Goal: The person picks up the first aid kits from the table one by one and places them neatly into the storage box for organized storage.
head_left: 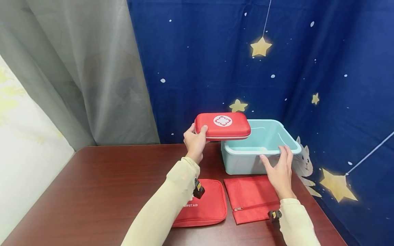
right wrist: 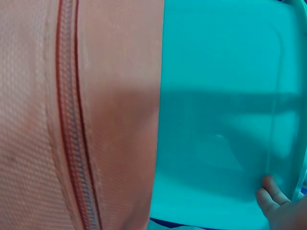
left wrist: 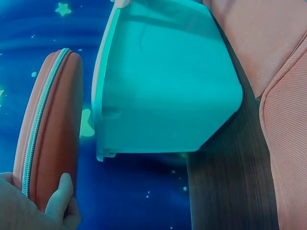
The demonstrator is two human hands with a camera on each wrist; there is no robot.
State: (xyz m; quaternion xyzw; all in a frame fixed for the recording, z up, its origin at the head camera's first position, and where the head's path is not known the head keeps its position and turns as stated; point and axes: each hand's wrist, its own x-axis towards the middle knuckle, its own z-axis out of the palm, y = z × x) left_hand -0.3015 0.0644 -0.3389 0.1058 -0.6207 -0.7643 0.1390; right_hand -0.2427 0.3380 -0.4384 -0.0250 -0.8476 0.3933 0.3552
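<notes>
My left hand (head_left: 194, 142) holds a red hard-shell first-aid case (head_left: 224, 126) by its left end, with the thumb on top. The case is in the air, its white emblem facing up, and overlaps the bin's left rim in the head view. Its zipper side shows in the left wrist view. My right hand (head_left: 280, 171) grips the front rim of a light blue plastic bin (head_left: 246, 164), fingers over the edge and thumb against the outer wall. In the right wrist view, fingertips (right wrist: 271, 184) show against that wall.
A red zippered first-aid pouch (head_left: 212, 201) lies on the brown table (head_left: 101, 184), partly behind my left forearm. A flat red zippered bag (head_left: 249, 194) lies beside it, in front of the bin. A blue star-patterned curtain (head_left: 197, 61) hangs behind and at the right.
</notes>
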